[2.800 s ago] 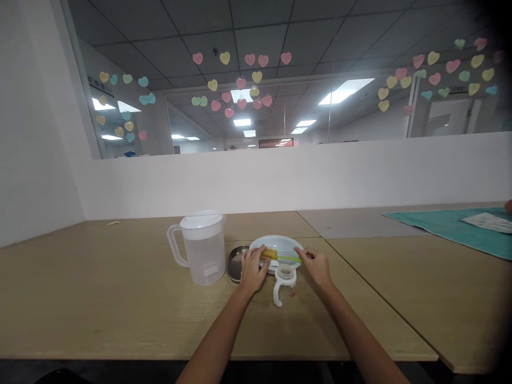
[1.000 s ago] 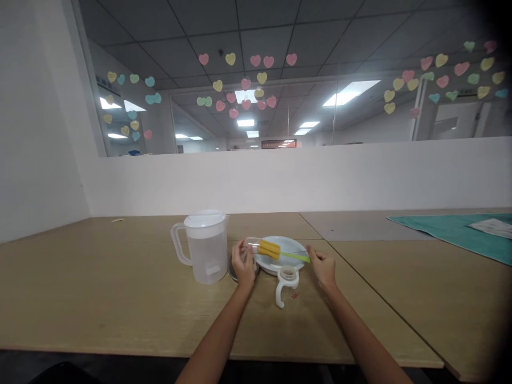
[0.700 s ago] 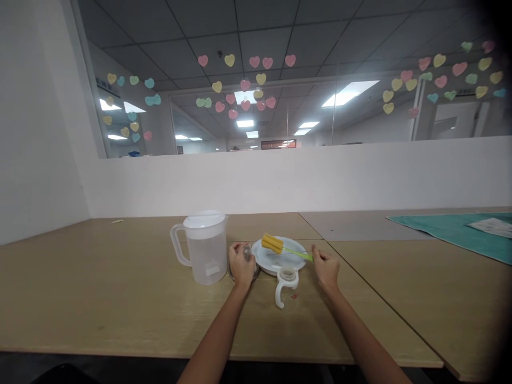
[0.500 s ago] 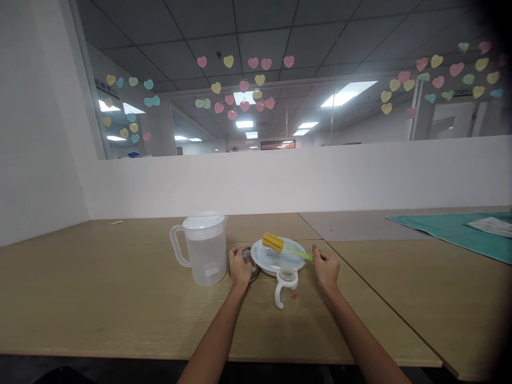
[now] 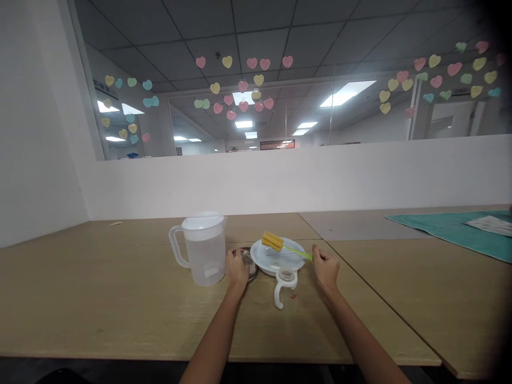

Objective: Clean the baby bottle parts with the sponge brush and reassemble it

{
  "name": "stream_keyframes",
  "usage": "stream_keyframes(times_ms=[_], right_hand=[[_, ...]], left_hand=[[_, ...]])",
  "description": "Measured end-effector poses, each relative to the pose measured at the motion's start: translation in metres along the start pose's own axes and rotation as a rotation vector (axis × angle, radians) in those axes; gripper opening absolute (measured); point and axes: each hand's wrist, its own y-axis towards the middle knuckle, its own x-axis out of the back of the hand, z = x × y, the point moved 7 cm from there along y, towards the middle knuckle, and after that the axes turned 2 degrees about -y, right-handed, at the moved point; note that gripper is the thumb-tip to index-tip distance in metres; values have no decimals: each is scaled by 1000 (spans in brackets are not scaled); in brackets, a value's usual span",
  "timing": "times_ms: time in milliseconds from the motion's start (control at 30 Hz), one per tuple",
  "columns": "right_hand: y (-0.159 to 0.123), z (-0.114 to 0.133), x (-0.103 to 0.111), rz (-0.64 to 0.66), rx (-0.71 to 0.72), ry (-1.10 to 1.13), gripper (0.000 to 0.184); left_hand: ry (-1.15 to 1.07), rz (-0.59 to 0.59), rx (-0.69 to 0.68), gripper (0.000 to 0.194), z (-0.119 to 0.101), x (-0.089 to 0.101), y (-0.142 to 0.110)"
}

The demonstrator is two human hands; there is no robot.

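Observation:
My right hand (image 5: 326,268) is closed round the green handle of a sponge brush (image 5: 272,241). Its yellow sponge head is over the far left part of a white shallow bowl (image 5: 256,261). My left hand (image 5: 238,268) has its fingers bent over a round, dark-rimmed, shiny lid-like piece (image 5: 252,266), partly hidden by the hand. In front of the bowl sits a white collar with a hooked handle (image 5: 279,293); a small red mark shows beside it. A translucent pitcher (image 5: 207,258) with a white lid stands just left of my left hand.
The wooden table (image 5: 120,309) has a seam running to the right of my right hand. A teal mat (image 5: 444,226) with a white patterned sheet (image 5: 490,225) lies at the far right. Behind the table rises a white wall (image 5: 280,178) below a window with heart-shaped notes.
My left hand has shifted slightly left on the round piece, its fingers now nearer the pitcher. The brush and my right hand look nearly still.

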Motion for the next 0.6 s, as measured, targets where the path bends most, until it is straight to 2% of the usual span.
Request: stream_keyframes(times_ms=[167,267,333,433,500,600], right_hand=[[-1,3,1,7,-4,-1,46],[-1,4,2,-2,-20,8,44],[-1,3,4,-26,-45,17,43],[0,-4,8,-90,-111,37,43],[2,-13,10,-129,-171,62,43],[3,-29,10,-166,-280,121,41]], left_hand=[[-9,-14,-37,49,-3,0,1],[-60,-49,-135,40,-21,9,0],[-149,-18,-243,34,-39,13,-3],[-282,190,-351,30,-62,4,-8],[-294,358,-360,29,-70,-7,-9],[-276,516,-386,28,-80,-18,-6]])
